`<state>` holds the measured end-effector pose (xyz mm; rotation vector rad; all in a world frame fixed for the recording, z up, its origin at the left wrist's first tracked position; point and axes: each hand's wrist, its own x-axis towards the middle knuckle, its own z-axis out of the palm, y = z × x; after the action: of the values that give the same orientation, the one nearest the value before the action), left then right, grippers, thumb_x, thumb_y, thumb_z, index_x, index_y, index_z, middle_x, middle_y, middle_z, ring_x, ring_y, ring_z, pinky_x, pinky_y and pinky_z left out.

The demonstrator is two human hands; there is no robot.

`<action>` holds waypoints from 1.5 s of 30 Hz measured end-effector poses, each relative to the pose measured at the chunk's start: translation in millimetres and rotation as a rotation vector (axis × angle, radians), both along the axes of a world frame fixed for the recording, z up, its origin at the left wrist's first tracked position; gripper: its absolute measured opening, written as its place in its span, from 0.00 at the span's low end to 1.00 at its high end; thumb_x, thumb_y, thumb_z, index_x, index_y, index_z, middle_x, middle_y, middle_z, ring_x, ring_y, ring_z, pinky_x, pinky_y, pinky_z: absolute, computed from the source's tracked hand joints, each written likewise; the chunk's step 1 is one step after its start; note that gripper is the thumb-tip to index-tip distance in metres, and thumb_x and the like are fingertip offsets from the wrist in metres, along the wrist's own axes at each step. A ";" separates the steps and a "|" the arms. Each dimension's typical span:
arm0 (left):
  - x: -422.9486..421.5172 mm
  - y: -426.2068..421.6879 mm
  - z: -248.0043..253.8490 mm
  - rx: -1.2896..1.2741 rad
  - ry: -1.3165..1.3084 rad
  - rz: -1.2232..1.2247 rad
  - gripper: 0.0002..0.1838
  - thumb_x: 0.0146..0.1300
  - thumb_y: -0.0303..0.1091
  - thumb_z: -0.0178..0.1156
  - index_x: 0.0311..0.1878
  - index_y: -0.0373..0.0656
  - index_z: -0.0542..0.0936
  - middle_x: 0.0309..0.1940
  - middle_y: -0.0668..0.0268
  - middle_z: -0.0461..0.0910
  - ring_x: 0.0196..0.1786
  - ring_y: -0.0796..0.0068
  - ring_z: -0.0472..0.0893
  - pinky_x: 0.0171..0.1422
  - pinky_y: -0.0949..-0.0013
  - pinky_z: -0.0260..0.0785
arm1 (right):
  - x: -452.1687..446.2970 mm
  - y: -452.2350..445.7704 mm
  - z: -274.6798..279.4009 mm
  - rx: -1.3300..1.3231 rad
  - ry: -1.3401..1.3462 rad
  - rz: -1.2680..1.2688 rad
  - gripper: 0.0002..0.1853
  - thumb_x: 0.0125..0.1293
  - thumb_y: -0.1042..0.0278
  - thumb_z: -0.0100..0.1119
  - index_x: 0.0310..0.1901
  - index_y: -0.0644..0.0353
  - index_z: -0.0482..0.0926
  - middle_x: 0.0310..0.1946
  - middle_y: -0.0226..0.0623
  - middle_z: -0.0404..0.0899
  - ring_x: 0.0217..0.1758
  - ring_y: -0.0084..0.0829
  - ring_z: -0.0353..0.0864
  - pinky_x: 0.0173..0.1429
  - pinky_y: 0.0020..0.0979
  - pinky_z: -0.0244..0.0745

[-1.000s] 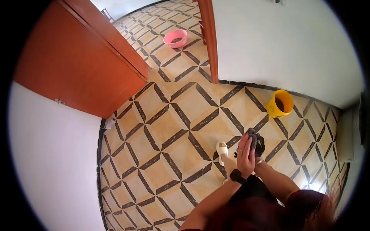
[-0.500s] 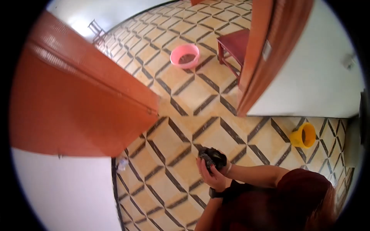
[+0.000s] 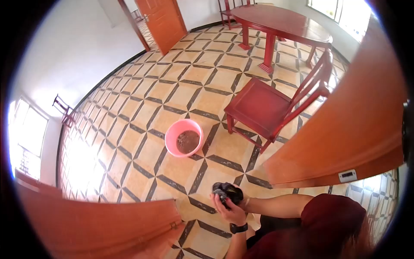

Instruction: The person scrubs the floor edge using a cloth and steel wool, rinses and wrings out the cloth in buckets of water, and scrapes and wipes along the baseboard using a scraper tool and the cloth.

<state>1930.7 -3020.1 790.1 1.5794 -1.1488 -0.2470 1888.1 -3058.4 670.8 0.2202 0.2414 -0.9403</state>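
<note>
Between my two hands is a bunched, dark black bundle (image 3: 226,193) with greyish, glossy patches; whether it is cloth or plastic I cannot tell. My left hand (image 3: 230,212), with a black watch on its wrist, has its fingers closed around the near side. Behind and to the right, my right hand (image 3: 243,199) is pressed against the same bundle, its fingers mostly hidden. Ahead and slightly left of the hands, a pink basin (image 3: 171,146) stands on the floor, holding murky brown water with dark bits.
A dark red chair (image 3: 258,105) stands right of the basin, with an oval table (image 3: 282,20) behind it. Orange door panels flank me, on the right (image 3: 340,142) and lower left (image 3: 108,224). An open door (image 3: 161,23) is at the back; another chair (image 3: 63,110) stands far left.
The view has moved forward through the doorway; the pink basin is nearer and the chair and table show more fully. The yellow bucket is out of sight. Both hands still hold the bundle.
</note>
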 end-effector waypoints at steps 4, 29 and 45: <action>75.4 -105.1 -9.8 -0.003 0.070 0.008 0.21 0.60 0.32 0.58 0.54 0.31 0.69 0.55 0.46 0.69 0.57 0.49 0.70 0.62 0.56 0.60 | 70.4 -99.7 37.9 0.012 0.012 -0.020 0.17 0.61 0.57 0.52 0.48 0.58 0.76 0.44 0.38 0.80 0.47 0.35 0.78 0.57 0.38 0.72; 315.3 -556.3 -446.2 0.902 0.821 -0.123 0.15 0.58 0.36 0.63 0.40 0.30 0.80 0.30 0.69 0.79 0.30 0.82 0.75 0.35 0.76 0.67 | 236.0 -574.5 -367.7 -0.019 1.286 0.355 0.42 0.51 0.49 0.68 0.64 0.61 0.61 0.42 0.41 0.76 0.30 0.26 0.77 0.25 0.27 0.72; 337.6 -538.4 -523.6 0.977 0.384 -0.146 0.11 0.60 0.32 0.55 0.42 0.36 0.80 0.21 0.61 0.78 0.24 0.75 0.76 0.30 0.69 0.66 | 199.7 -631.6 -322.5 -0.420 2.057 0.684 0.17 0.58 0.56 0.56 0.32 0.66 0.78 0.20 0.49 0.75 0.25 0.41 0.76 0.34 0.37 0.68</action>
<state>2268.3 -3558.6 266.6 2.1301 -0.8611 -1.3014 2087.8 -3690.0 348.3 -1.2628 1.8262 -0.1667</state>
